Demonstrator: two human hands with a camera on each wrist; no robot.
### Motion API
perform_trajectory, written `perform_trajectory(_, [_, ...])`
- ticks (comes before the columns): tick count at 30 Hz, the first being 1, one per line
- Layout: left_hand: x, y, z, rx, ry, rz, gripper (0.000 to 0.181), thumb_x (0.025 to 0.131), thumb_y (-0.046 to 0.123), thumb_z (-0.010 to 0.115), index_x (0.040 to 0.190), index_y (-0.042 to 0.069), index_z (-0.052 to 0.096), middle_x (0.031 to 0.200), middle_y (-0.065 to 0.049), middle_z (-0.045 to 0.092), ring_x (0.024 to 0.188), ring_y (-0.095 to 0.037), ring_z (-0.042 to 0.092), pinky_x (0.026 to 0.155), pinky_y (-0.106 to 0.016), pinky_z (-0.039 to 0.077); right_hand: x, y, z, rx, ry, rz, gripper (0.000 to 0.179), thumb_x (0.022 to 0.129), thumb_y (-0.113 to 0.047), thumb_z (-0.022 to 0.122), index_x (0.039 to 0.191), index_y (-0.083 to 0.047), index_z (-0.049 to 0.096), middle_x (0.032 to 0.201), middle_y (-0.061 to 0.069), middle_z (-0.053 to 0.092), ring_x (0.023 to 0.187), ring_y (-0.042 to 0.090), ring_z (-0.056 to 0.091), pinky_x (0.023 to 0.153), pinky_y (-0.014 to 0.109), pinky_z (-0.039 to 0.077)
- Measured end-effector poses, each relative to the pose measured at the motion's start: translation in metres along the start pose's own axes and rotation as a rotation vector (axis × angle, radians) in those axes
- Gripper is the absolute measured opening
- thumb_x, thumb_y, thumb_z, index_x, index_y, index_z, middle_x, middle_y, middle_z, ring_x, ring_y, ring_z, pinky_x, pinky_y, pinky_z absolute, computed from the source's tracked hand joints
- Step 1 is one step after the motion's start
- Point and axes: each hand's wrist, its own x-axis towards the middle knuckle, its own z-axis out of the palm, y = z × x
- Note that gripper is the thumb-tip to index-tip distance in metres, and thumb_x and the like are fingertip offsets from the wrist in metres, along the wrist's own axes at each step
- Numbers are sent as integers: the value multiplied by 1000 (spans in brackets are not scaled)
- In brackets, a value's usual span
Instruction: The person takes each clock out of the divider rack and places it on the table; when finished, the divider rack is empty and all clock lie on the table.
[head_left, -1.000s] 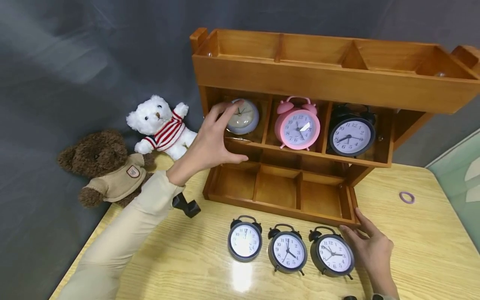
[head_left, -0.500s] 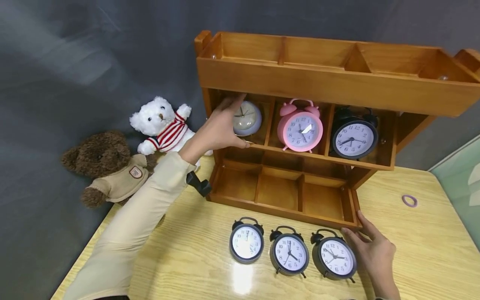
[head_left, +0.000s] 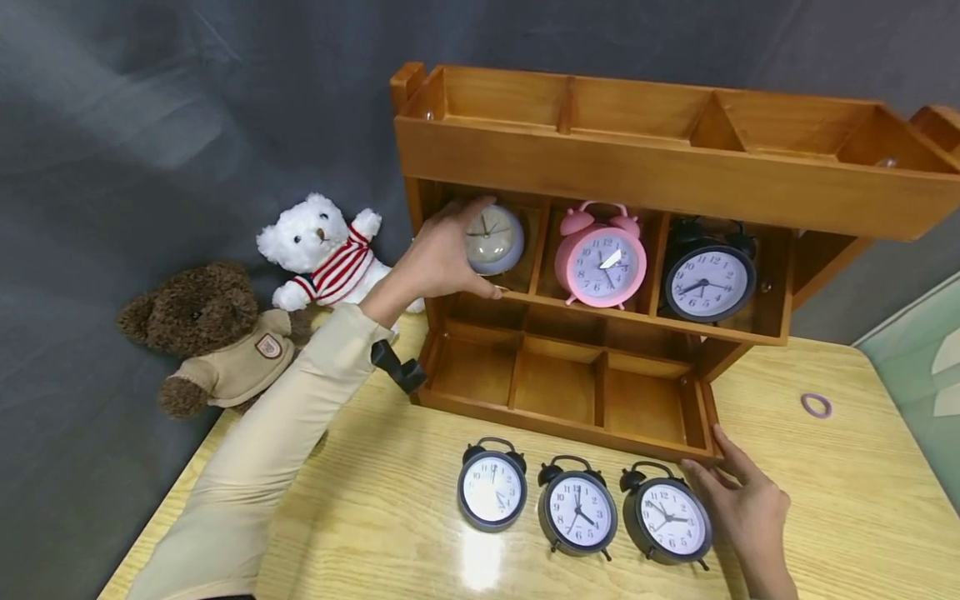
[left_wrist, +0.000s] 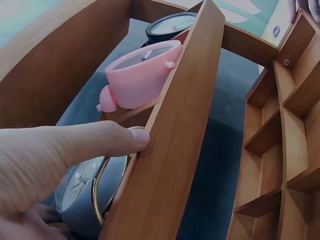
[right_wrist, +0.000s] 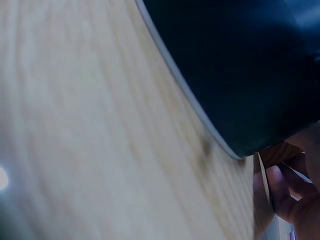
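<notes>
My left hand (head_left: pixel 438 254) reaches into the left compartment of the wooden shelf (head_left: pixel 637 175), its fingers and thumb spanning a round pale clock (head_left: pixel 495 242). In the left wrist view the thumb (left_wrist: pixel 115 139) lies at the ledge, beside the gold wire stand (left_wrist: pixel 96 192) of that clock. My other fingers are mostly hidden behind it. At the shelf's lower right corner my right hand (head_left: pixel 742 504) holds the wood between thumb and fingers. Right beside that hand is a black twin-bell alarm clock (head_left: pixel 667 517); its dark body (right_wrist: pixel 230 65) fills much of the right wrist view.
A pink alarm clock (head_left: pixel 602 262) and a black one (head_left: pixel 708 279) fill the other middle compartments. Two more black clocks, one left (head_left: pixel 492 490) and one central (head_left: pixel 577 510), lie in front. A white bear (head_left: pixel 330 258), brown bear (head_left: pixel 217 333) and purple ring (head_left: pixel 816 406) are around.
My left hand has moved right and up, its thumb coming in to the ledge below the round clock. The right hand keeps its place at the shelf corner.
</notes>
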Motion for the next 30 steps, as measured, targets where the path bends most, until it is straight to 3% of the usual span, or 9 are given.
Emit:
perform_trajectory(4, [0,0,2,-3,30,16,116,51,37,94,149,15,36,145,-13,45,131,-27,45,108,-41,40,0,1,1,6,18,-15,69,64,2,87,128,-7,62,91,31,68,60,-30,48,51,-1,42])
perform_trajectory(11, [-3,2,6,-7,87,14,118,49,38,94,149,17,36,143,-13,45,130,-26,45,107,-41,40,-1,0,1,-13,20,-32,69,63,2,87,127,-5,63,91,31,68,60,-28,50,50,-1,41])
perform_trajectory(18, [-15,7,3,-30,179,20,119,46,39,96,148,19,39,143,-16,42,127,-30,48,105,-43,43,0,-1,1,0,18,-25,69,63,3,87,127,-6,63,92,31,67,62,-28,49,51,-1,41])
perform_trajectory(28, [-40,12,1,-115,345,176,113,43,30,97,143,15,46,139,-16,43,126,-28,46,102,-44,44,-1,0,3,12,7,2,69,64,3,86,128,-6,62,93,31,68,65,-30,46,53,-2,41])
perform_trajectory(30, [-45,13,2,-126,368,202,112,43,30,97,142,14,47,137,-16,44,125,-27,47,101,-42,45,-1,0,2,7,5,3,69,65,3,86,129,-6,62,93,31,68,64,-18,59,53,-2,41])
